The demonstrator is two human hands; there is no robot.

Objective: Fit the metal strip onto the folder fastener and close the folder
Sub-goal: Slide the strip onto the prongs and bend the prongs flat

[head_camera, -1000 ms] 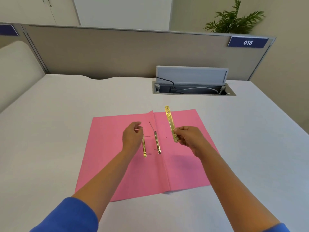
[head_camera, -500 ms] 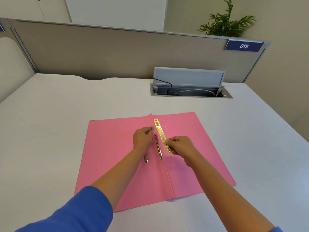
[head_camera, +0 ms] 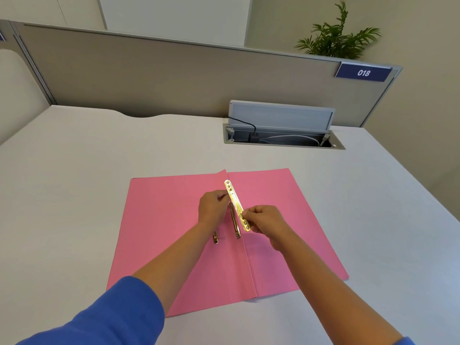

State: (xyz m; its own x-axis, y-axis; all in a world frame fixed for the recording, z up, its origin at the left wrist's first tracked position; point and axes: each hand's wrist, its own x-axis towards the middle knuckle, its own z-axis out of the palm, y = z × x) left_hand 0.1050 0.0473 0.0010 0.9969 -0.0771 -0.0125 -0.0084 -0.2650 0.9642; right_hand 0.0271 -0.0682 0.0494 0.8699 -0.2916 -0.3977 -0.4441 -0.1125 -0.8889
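A pink folder (head_camera: 169,220) lies open and flat on the white desk. Near its centre crease is the brass fastener: one prong (head_camera: 234,224) lies beside the crease and another prong end (head_camera: 215,239) shows below my left wrist. My right hand (head_camera: 265,220) pinches the lower end of the gold metal strip (head_camera: 236,201), which is tilted over the crease. My left hand (head_camera: 214,207) is closed at the strip's upper middle, where the fastener's upright prong stands; its fingertips hide what they pinch.
An open cable tray (head_camera: 283,140) with a raised grey lid and a black cable sits in the desk behind the folder. A grey partition (head_camera: 174,75) bounds the desk's far edge, with a plant (head_camera: 338,38) behind it.
My right hand brought the strip down and left, from above the right flap to over the crease. My left hand moved right and up to the fastener prong beside the strip.
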